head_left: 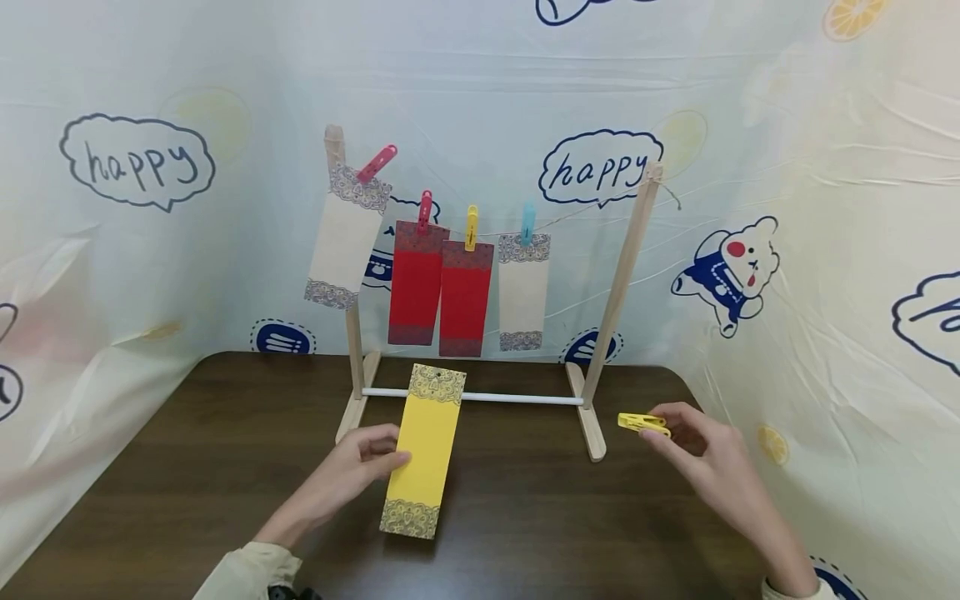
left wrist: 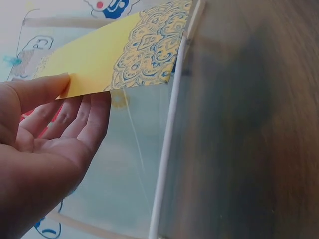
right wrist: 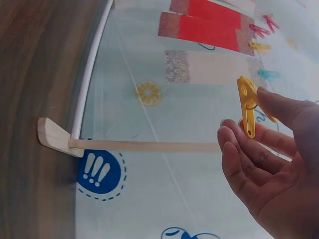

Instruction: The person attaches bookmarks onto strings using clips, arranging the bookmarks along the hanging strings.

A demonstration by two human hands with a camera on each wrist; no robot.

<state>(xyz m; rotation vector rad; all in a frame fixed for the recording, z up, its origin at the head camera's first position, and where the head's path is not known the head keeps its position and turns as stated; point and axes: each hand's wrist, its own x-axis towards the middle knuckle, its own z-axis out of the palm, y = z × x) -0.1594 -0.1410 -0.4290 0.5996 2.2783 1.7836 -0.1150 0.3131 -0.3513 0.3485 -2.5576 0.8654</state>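
My left hand (head_left: 358, 460) pinches a yellow card (head_left: 426, 450) by its left edge, thumb in front and fingers behind. Lacy dark patterns band both ends of the card, and a small hole shows near its top. Off to the right, my right hand (head_left: 708, 454) pinches a yellow clothespin (head_left: 643, 423) between thumb and fingers. Beyond both hands, a string on a wooden frame (head_left: 628, 258) carries a tilted white card (head_left: 347, 237), two red cards (head_left: 415, 283) and a smaller-looking white card (head_left: 523, 292), each hung by a clothespin.
The frame stands on wooden feet (head_left: 592, 433) at the back of the dark brown table (head_left: 247, 467), joined by a white rod (head_left: 525, 399) low down. A printed curtain (head_left: 465, 67) hangs behind and along both sides.
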